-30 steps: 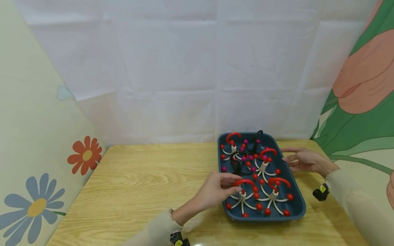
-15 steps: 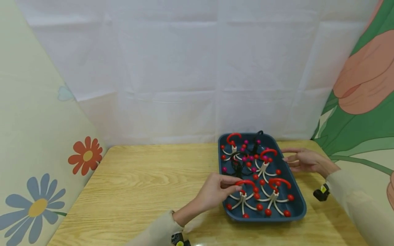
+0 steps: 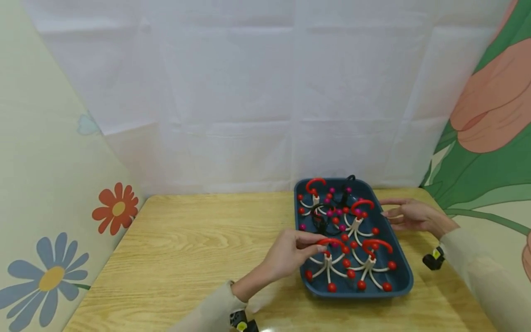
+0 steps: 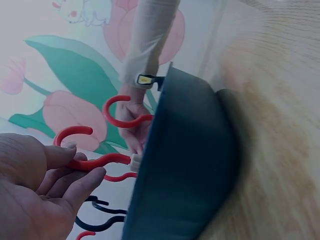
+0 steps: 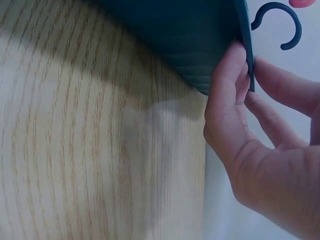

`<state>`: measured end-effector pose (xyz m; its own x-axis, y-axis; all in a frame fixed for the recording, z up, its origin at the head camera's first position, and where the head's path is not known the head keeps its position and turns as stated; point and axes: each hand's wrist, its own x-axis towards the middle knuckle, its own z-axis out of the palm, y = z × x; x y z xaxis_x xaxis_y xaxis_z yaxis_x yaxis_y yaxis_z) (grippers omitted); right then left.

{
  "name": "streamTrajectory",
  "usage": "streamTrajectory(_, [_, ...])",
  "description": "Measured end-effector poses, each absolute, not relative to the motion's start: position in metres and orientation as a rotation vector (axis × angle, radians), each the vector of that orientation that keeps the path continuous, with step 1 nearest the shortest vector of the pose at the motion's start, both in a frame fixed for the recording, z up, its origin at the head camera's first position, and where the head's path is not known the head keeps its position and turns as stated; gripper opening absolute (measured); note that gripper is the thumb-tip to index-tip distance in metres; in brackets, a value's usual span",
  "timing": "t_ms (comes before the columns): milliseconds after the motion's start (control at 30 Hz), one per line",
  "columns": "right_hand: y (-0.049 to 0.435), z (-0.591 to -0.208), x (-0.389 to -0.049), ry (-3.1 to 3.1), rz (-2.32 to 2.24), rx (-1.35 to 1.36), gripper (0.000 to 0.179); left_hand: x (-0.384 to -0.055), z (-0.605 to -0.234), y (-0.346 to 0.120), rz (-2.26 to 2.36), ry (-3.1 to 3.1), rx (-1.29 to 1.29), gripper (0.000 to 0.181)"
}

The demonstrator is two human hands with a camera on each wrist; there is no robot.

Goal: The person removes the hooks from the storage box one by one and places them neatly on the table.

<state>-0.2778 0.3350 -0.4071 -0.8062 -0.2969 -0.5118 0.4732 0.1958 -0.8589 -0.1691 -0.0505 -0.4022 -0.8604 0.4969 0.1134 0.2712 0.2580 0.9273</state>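
A dark blue tray (image 3: 398, 286) on the table holds several hooks, each with splayed arms tipped with small balls. My left hand (image 3: 286, 256) pinches, between thumb and fingers, the curved top of a red hook with white arms (image 3: 328, 266) in the tray's near left corner. In the left wrist view the thumb and fingers close round that red curve (image 4: 107, 159). At the tray's right side my right hand (image 3: 408, 216) grips the rim; in the right wrist view its fingers (image 5: 227, 95) lie outside the wall and the thumb on the inner side.
Beside the held one stands another red-and-white hook (image 3: 369, 265), with a third (image 3: 355, 227) behind it. Black hooks with pink balls (image 3: 344, 197) lie toward the back. The wooden table (image 3: 199, 240) extends left, and a white cloth (image 3: 224, 101) hangs behind.
My left hand and the red-and-white hook it pinches have shifted slightly upward in the view over the last half second. The right hand stays at the tray's rim.
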Motion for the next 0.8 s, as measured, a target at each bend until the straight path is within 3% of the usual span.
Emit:
streamTrajectory(267, [0.334, -0.407, -0.279, 1.907, -1.646, 0.145, 0.069, -0.171, -0.387, -0.055, 1.658, 2.317, 0.765, 0.025])
streamTrajectory(633, [0.333, -0.406, -0.28, 1.864, -1.683, 0.161, 0.056, -0.174, -0.356, -0.073, 1.668, 2.332, 0.757, 0.028])
streamTrajectory(800, [0.334, -0.407, -0.28, 1.878, -1.671, 0.158, 0.061, -0.177, -0.347, -0.086, 1.634, 2.416, 0.727, 0.03])
